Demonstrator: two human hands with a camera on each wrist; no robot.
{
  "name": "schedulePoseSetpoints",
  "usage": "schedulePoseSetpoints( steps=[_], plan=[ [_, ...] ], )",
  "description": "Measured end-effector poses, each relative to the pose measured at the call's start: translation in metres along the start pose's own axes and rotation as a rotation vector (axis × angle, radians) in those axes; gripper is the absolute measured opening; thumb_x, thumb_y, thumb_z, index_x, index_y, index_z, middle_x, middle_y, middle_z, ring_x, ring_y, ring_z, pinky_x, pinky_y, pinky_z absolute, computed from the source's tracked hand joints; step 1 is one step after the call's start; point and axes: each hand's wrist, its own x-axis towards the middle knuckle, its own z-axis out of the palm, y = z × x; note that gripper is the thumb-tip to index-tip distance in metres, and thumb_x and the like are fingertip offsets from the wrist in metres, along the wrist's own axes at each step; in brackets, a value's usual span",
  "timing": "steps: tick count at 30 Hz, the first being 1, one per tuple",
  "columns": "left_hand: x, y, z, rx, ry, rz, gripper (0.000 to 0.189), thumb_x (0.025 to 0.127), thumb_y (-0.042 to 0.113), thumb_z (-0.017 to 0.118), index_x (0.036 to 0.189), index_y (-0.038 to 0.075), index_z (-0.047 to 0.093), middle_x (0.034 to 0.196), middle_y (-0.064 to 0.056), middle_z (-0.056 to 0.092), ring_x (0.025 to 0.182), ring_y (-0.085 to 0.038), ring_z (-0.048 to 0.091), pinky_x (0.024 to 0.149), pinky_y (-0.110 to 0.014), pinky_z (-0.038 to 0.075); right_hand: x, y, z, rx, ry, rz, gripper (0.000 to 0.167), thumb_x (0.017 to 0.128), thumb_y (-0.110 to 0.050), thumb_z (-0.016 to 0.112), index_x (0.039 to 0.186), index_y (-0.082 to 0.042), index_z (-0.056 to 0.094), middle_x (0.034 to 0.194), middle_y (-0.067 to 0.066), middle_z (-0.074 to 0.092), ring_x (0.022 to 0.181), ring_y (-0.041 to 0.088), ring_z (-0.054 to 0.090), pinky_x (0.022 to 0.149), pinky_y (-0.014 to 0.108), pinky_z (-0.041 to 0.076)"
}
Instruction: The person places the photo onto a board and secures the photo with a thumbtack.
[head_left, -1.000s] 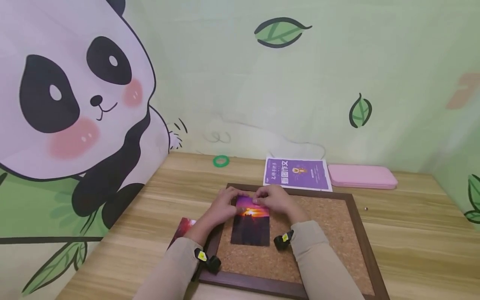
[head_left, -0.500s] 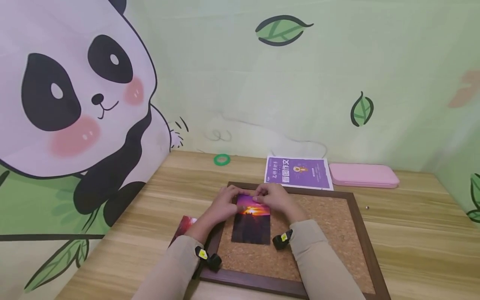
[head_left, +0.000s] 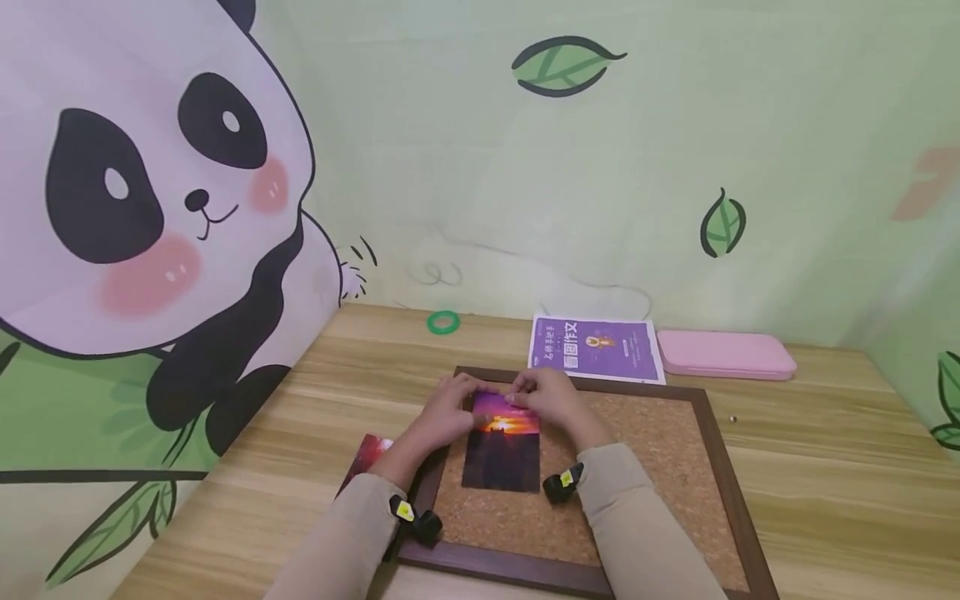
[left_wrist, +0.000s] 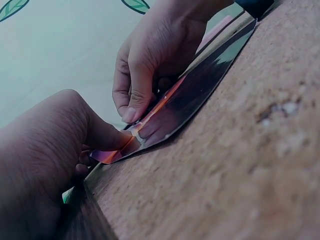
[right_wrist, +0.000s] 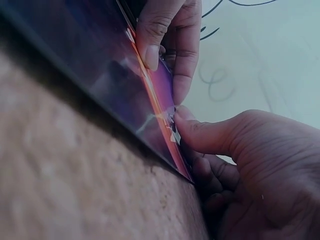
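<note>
1. Movement: next to none since the frame half a second earlier; both hands and the photo keep their places on the board, and only the head view has tipped slightly.
2. Sunset photo (head_left: 500, 462), one, portrait: purple and orange sky at the far end, dark at the near end. Located over the left part of the cork board (head_left: 555, 521), close to its far edge; whether it lies fully flat cannot be told.
3. Left hand (head_left: 447, 410): grips the photo's far left part, thumb on the printed face, other fingers at the edge.
4. Right hand (head_left: 553, 398): pinches the photo's far edge, right of the left hand, thumb uppermost, fingers curled beneath.
5. Red photo (head_left: 369, 452): left of the board, partly covered by the left arm.
6. Purple booklet (head_left: 607, 350): just beyond the board's far edge.
7. Pink case (head_left: 726, 354): just beside the booklet, to its right.
8. Green ring (head_left: 431, 323): on the wooden table (head_left: 840, 467), toward the back, left of the booklet.
9. Small shiny bead (head_left: 732, 419): right of the board.
</note>
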Motion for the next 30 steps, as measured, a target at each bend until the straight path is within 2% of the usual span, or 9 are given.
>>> schedulePoseSetpoints(
  steps=[5,13,20,30],
  plan=[
    [0.0013,0.0010,-0.0008,-0.002,0.005,0.009,0.042,0.079,0.016,0.078,0.120,0.018,0.073,0.107,0.001,0.062,0.100,-0.021,0.047,0.083,-0.038,0.039,-0.0001,-0.0013,-0.0001,0.024,0.024,0.010,0.011,0.089,-0.018,0.077,0.087,-0.008,0.073,0.078,0.002,0.065,0.076,0.018,0.058,0.076,0.035,0.047],
    [-0.0010,0.0033,-0.0005,0.009,0.000,0.001,0.042,0.079,0.014,0.076,0.121,0.019,0.073,0.108,0.000,0.063,0.101,-0.021,0.047,0.084,-0.039,0.039,-0.0014,-0.0057,0.0020,0.046,0.020,0.086,0.010,0.089,-0.016,0.077,0.086,-0.008,0.073,0.078,0.003,0.064,0.077,0.019,0.057,0.073,0.033,0.045],
    [-0.0025,0.0059,-0.0014,-0.019,0.001,0.008,0.043,0.078,0.011,0.075,0.120,0.018,0.073,0.109,0.000,0.063,0.101,-0.020,0.047,0.084,-0.039,0.040,-0.0022,-0.0079,0.0011,0.030,0.040,0.074,0.010,0.087,-0.014,0.078,0.084,-0.006,0.073,0.076,0.003,0.064,0.074,0.018,0.057,0.069,0.031,0.046],
    [-0.0020,0.0026,-0.0001,-0.010,0.009,0.025,0.042,0.080,0.014,0.077,0.122,0.017,0.072,0.110,0.001,0.063,0.100,-0.020,0.046,0.084,-0.038,0.039,-0.0017,-0.0093,0.0030,0.049,0.049,0.114,0.007,0.086,-0.011,0.078,0.084,-0.007,0.073,0.077,0.004,0.064,0.076,0.019,0.058,0.071,0.032,0.047]
  ],
)
